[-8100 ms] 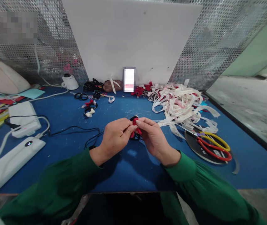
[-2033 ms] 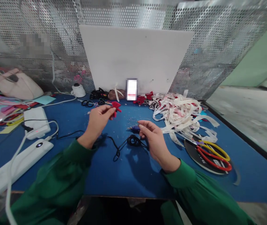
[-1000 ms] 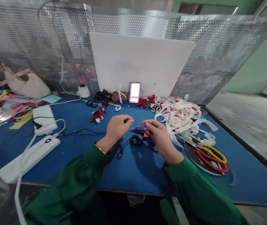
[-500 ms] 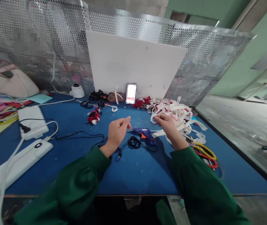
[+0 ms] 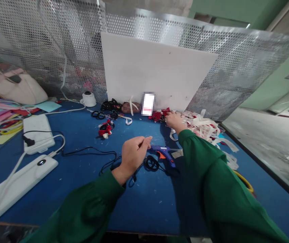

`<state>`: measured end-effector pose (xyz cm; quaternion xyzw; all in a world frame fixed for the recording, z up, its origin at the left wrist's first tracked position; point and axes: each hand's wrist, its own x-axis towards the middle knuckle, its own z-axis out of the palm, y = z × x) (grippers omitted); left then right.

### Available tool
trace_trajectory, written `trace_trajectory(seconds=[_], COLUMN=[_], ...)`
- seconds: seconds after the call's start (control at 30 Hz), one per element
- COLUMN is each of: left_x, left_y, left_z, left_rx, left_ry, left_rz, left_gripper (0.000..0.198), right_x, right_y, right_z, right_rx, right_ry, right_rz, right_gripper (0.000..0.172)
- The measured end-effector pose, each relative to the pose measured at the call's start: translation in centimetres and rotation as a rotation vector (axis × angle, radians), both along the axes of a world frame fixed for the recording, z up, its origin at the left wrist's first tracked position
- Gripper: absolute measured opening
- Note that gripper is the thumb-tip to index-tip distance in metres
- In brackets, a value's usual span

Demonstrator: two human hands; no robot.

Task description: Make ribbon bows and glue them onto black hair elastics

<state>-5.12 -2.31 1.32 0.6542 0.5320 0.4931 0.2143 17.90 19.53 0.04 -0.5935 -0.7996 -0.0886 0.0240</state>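
Note:
My left hand (image 5: 135, 156) is closed in a pinch above the table, just left of a blue glue gun (image 5: 165, 154) with an orange trigger. Whatever sits between its finger and thumb is too small or hidden to make out. At the back, my right hand (image 5: 175, 121) reaches down with its fingers apart, touching a heap of red ribbon pieces (image 5: 158, 115). Its fingertips are partly hidden there. Beside it spreads a pile of white ribbon scraps (image 5: 202, 124). The glue gun lies on its side, its black cable (image 5: 151, 163) coiled below it.
A red and black hair tie (image 5: 105, 129) lies left of centre, with black scissors (image 5: 98, 115) behind it. A lit phone (image 5: 148, 104) leans against a white board (image 5: 157, 69). White power bank (image 5: 20, 185), power strip (image 5: 38, 130) and cables occupy the left. Yellow-handled scissors (image 5: 244, 180) lie right.
My right hand has moved from above the glue gun's right side forward to the red ribbon heap. My left hand keeps its pinch in nearly the same place. The view has shifted slightly.

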Motion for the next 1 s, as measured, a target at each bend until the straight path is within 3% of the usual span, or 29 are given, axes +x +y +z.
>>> trace_trajectory(seconds=[0.27,0.5,0.6,0.67,0.73,0.87,1.0], left_x=[0.1,-0.1,-0.2,-0.1,0.0,0.6,1.4], left_y=[-0.1,0.5,1.0,1.3,1.3,0.9,0.1], left_z=[0.0,-0.2,-0.5,-0.5,-0.3,0.3,0.3], left_rx=[-0.015,-0.085,-0.102,-0.118,-0.171,-0.283,-0.306], left_ry=[-0.008,-0.036,-0.189,-0.327,-0.439,-0.548,-0.531], left_rz=[-0.011,0.001,-0.031,-0.043,-0.054,-0.214,-0.339], left_gripper=[0.048,0.046,0.037,0.03,0.033,0.044,0.036], right_x=[-0.4,-1.2,-1.8,-2.2,-2.7,-3.8,-4.5], right_y=[0.3,-2.5,-6.0,-9.5,-13.4,-19.9,-22.5], right_z=[-1.2,2.0,3.7,4.4,4.7,4.2,2.8], right_rx=[0.054,0.24,0.259,0.093,-0.146,-0.335,-0.387], right_ry=[0.087,0.472,0.735,1.39,1.74,1.887,1.917], right_rz=[-0.006,-0.134,-0.149,-0.018,0.088,0.057,0.01], right_gripper=[0.039,0.038,0.039,0.027,0.032,0.031,0.03])
